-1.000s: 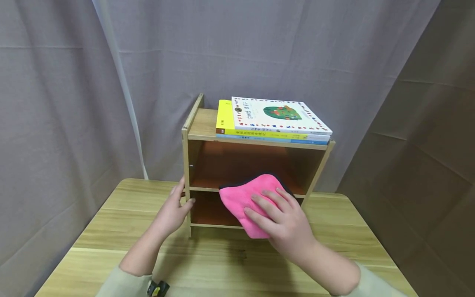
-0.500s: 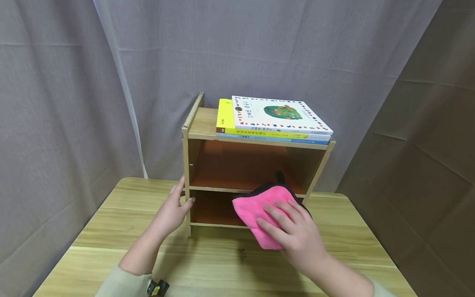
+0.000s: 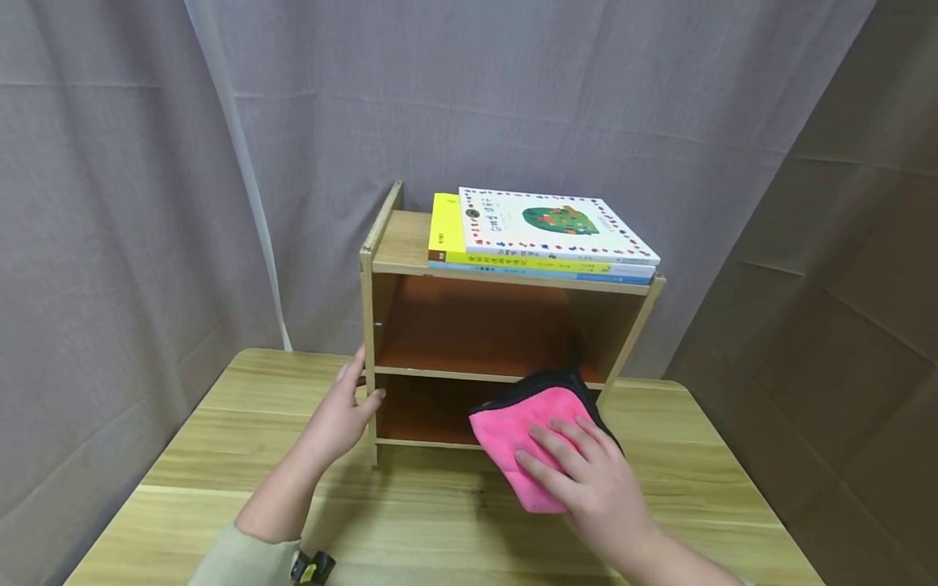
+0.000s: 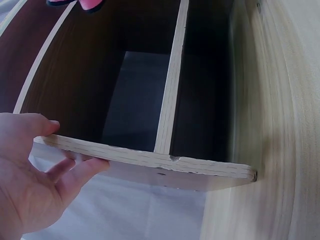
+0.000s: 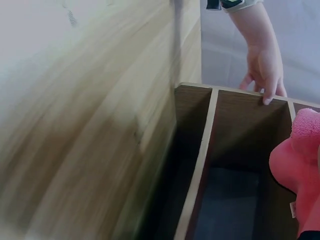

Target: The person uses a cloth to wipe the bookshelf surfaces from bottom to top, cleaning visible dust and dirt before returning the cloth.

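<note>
A small wooden shelf (image 3: 440, 373) stands on the table. My left hand (image 3: 333, 423) grips its left side panel; in the left wrist view the thumb lies over the panel's front edge (image 4: 125, 154) and fingers reach along the outer face. My right hand (image 3: 601, 492) holds a pink cleaning cloth (image 3: 513, 439) with black edging at the lower right front of the shelf. Those fingers lie spread over the pink side, and the thumb is hidden. In the right wrist view the cloth (image 5: 292, 162) shows partly folded at the frame's edge, beside a shelf compartment.
Several books (image 3: 557, 224) lie stacked on the shelf's top, a white one uppermost, close to its right end. The wooden table (image 3: 220, 456) extends around the shelf. Grey curtains (image 3: 513, 98) hang behind it and at both sides.
My right hand has moved down and to the right with the cloth, from the middle of the shelf front toward its lower right. My left hand has stayed on the side panel.
</note>
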### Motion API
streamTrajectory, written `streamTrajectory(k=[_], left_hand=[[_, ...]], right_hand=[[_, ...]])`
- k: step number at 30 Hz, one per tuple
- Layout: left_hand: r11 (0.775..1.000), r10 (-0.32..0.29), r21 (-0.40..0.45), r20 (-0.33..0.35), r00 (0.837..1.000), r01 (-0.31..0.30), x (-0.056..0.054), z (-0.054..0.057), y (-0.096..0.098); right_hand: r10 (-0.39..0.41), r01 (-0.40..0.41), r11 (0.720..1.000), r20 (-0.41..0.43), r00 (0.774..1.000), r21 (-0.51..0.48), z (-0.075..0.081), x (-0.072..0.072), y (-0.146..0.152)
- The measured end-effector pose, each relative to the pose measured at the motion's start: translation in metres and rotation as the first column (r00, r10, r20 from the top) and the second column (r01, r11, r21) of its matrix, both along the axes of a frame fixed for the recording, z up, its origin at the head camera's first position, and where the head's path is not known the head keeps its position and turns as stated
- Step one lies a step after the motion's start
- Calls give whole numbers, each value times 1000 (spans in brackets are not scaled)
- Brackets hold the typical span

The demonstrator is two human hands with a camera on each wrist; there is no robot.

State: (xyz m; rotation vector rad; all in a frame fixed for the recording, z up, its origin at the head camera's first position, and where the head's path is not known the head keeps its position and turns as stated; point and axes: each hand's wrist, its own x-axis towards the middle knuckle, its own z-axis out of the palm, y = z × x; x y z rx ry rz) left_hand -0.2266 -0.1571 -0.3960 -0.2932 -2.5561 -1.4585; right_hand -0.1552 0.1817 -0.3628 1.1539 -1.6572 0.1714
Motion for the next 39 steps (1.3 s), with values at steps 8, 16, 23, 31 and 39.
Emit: streamTrajectory(k=[8, 16, 23, 31, 39], left_hand=[[1000, 3, 1, -4, 1000, -3, -1, 1, 0], [1000, 4, 4, 10, 1000, -4, 0, 2, -1], [1000, -6, 8, 0, 1000, 6, -1, 2, -1], [1000, -3, 28, -23, 1000, 3, 0, 2, -1], [1000, -9, 15, -50, 999, 9, -1, 1, -1]], right_hand=[[-53, 49, 998, 118, 992, 43, -36, 0, 14], [-192, 163, 977, 231, 954, 139, -70, 0, 28], [-264, 211, 956, 288, 920, 202, -84, 1, 36], [-291, 219, 945, 313, 904, 244, -101, 5, 36], [-407, 290, 904, 434, 804, 313, -102, 17, 33]])
